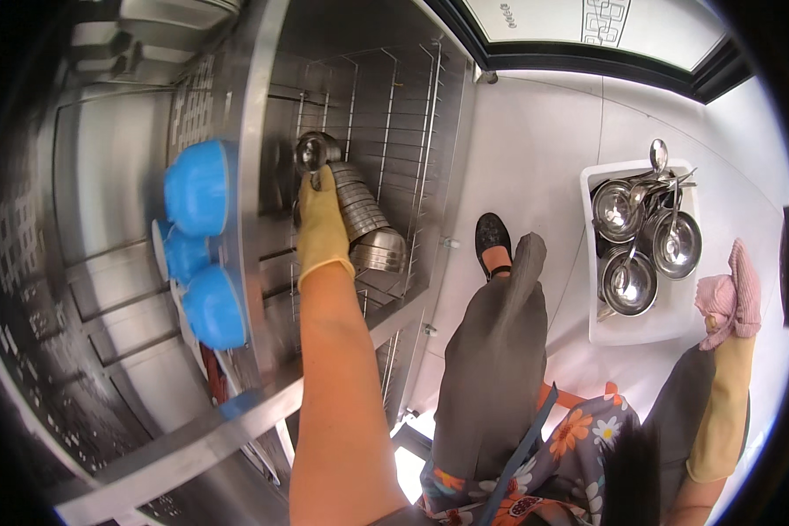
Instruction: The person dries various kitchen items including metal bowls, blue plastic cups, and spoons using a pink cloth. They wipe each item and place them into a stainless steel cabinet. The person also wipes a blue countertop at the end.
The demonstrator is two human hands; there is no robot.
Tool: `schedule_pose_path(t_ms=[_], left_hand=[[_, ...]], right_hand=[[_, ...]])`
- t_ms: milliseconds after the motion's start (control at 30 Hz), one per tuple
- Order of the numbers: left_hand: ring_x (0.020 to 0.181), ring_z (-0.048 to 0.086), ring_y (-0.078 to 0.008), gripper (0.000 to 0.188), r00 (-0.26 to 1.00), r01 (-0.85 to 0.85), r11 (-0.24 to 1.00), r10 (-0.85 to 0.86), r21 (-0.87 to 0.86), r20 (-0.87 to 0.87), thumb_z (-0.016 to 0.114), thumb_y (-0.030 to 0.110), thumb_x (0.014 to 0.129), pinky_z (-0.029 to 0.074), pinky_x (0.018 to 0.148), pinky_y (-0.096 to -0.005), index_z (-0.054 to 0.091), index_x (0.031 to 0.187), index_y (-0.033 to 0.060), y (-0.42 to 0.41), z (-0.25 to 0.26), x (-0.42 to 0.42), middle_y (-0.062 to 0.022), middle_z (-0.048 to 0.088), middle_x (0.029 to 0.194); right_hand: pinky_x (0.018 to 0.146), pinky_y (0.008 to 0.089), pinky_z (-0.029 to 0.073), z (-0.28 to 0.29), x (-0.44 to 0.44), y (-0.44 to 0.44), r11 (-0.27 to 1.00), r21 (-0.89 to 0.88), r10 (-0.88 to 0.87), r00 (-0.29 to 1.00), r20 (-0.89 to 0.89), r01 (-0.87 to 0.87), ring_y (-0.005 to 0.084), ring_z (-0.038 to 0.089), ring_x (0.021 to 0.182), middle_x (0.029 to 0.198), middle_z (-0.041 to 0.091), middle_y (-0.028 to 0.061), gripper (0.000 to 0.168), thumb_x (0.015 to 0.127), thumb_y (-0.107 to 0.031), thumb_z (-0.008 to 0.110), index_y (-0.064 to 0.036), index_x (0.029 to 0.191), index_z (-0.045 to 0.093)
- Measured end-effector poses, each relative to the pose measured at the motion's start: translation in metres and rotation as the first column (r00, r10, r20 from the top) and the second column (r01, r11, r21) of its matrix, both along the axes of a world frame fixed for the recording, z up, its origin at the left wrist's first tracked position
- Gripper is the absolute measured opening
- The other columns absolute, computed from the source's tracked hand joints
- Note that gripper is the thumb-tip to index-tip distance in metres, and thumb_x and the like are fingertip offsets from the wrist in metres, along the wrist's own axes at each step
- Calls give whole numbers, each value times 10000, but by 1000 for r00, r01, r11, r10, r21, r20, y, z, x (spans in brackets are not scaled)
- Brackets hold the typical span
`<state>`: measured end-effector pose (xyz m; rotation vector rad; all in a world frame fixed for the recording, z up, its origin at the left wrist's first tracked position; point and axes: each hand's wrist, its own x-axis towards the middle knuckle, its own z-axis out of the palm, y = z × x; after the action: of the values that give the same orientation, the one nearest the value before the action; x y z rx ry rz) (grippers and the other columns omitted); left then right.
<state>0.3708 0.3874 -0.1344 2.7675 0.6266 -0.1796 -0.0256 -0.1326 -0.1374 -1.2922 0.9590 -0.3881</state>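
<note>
My left hand (322,220), in a yellow rubber glove, reaches into a steel cabinet and touches a small metal bowl (313,151) beside a row of nested metal bowls (361,200). The glove hides the contact, so the grip is unclear. They lie on a wire rack (388,125). My right hand (726,322), also in a yellow glove, holds a pink ribbed cloth (744,289) near my knee. Left of that hand, a white plastic tub (638,338) on the floor holds metal bowls (629,283), spoons (659,156) and other utensils.
Blue bowls (200,191) stand on the steel counter left of the rack. The cabinet's metal frame edge (191,470) crosses the lower left. A black-framed panel (605,56) is at the top right. My shoe (493,240) rests on the tiled floor between cabinet and tub.
</note>
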Motion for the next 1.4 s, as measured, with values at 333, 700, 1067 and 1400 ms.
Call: schedule_pose_path(t_ms=[333,700,1067,1400], left_hand=[[1372,386,-355,594,859,512,853,-505,99,-89,755,498,774,347,1135,-443,625,1301,257,2,-14,17,-132,418,1500],[1322,379,-317,561,676,716,696,-710,-54,-195,816,296,725,361,1123,-415,662,1265,294,-8,-5,-32,-52,501,1416],[1407,330,-357,633,688,713,698,-677,70,-260,768,458,770,303,1166,-439,599,1347,260,-17,-5,-30,-133,408,1528],[1374,414,-299,481,688,694,712,-699,-101,-195,668,306,901,358,1125,-363,594,1332,107,-82,24,-45,-150,423,1504]], right_hand=[[336,300,273,-14,19,-12,857,430,-108,915,-390,284,174,373,326,435,415,63,503,976,-499,548,-147,628,462],[333,241,247,31,29,7,869,478,-73,989,-130,127,99,304,332,497,442,46,497,1019,-418,498,-17,740,586],[556,262,449,1,-8,-12,945,128,266,934,238,-302,135,521,593,701,551,60,632,910,-111,617,56,1459,353],[451,255,372,116,28,-7,909,417,10,998,-68,19,123,387,465,606,444,40,211,951,-223,598,-15,945,562]])
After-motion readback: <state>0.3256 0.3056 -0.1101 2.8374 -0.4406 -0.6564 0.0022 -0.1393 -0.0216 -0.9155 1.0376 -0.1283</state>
